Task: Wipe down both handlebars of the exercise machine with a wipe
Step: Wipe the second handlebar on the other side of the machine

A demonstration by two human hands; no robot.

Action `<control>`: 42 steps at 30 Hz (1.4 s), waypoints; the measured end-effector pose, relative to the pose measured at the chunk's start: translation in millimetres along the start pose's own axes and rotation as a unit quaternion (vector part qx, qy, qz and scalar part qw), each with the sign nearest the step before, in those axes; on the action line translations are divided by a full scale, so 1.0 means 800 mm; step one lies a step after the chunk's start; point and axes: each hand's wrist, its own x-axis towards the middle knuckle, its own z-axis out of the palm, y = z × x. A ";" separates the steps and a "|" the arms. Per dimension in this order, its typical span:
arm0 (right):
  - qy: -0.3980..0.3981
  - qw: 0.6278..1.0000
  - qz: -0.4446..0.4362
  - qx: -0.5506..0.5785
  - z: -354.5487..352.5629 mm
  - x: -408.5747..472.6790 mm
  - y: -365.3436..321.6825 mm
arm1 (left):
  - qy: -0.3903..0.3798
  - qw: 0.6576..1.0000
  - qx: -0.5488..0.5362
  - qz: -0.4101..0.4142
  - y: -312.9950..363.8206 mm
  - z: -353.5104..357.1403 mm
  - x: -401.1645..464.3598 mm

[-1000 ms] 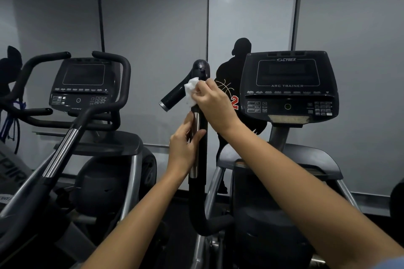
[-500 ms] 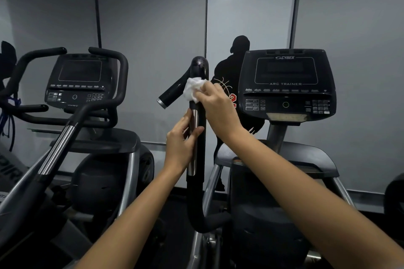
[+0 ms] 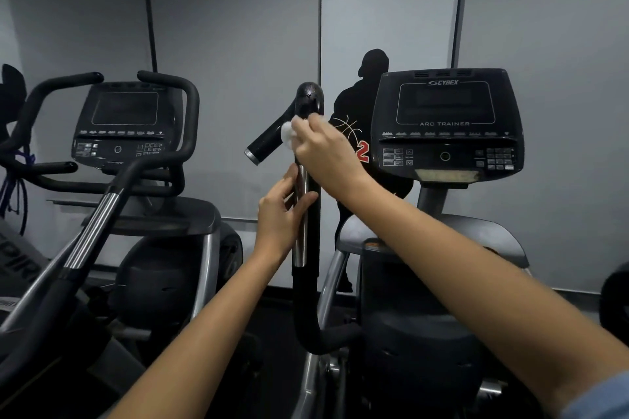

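Wipe: small, white, soft, light; crumples easy. You've got it bunched in your right hand, pressed at the fork of the handlebar, just under the top knob.
Right grip: fingers curled round the wipe.
Left hand: thumb and fingers loosely round the chrome section, steadying.
Handlebar: stiff, fixed; chrome likely slick, black part grippier.
Writing: console reads "CYBEX", "ARC TRAINER".
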 end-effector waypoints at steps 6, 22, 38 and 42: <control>-0.040 0.998 -0.036 -0.041 -0.008 0.032 0.016 | 0.010 1.000 0.016 -0.013 -0.001 0.000 0.002; 0.071 0.901 0.300 0.305 0.007 0.005 0.009 | 0.009 0.999 0.000 -0.036 0.002 -0.005 0.003; 0.048 0.762 0.504 0.403 0.018 0.022 0.029 | 0.009 0.999 0.001 -0.050 0.000 -0.006 0.005; 0.082 0.829 0.409 0.372 0.008 -0.008 0.004 | 0.008 0.998 -0.031 -0.046 -0.002 -0.007 0.005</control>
